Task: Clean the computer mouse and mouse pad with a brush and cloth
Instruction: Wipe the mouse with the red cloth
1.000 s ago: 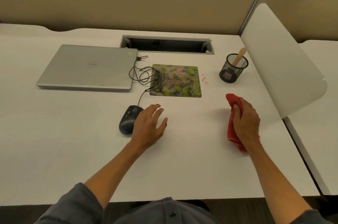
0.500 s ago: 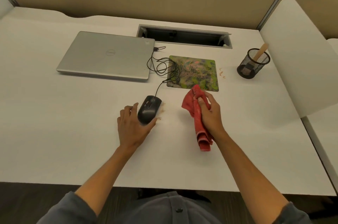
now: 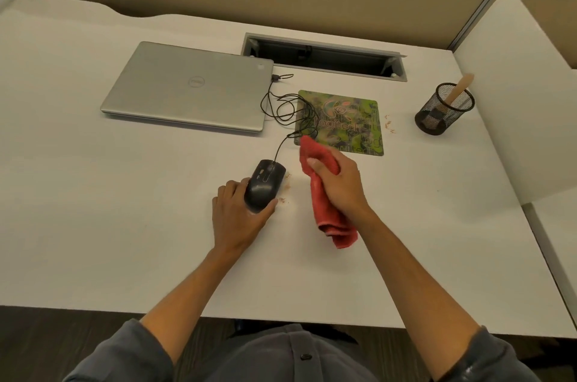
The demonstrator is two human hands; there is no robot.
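**Hands set for the wipe: mouse steadied, cloth ready**

Left hand (image 3: pixel 240 219) curls around the near end of the mouse (image 3: pixel 264 185), thumb on one side and fingers on the other, holding it tilted at the frame's centre. Right hand (image 3: pixel 338 185) is closed in a fist around the red cloth (image 3: pixel 327 194), whose top sticks up just right of the mouse and overlaps the near edge of the pad (image 3: pixel 342 122) in view; its tail hangs toward the worktop (image 3: pixel 125 210).

The wipe looks about to begin. To do it well, keep the left grip firm and low on the sides so the top shell and buttons stay exposed. Bunch the cloth's upper end into a pad under the fingertips and stroke from the buttons back to the palm rest. Orange crumbs (image 3: pixel 285 191) lie just right of the mouse, more (image 3: pixel 389 125) right of the pad; sweep those away afterwards, not onto the pad. Mind the cable (image 3: pixel 288 110), looped over the pad's left edge toward the laptop (image 3: pixel 190 88): a tug could drag it. The brush (image 3: pixel 460 88), probably, stands in the mesh cup (image 3: pixel 443 113), upper right.
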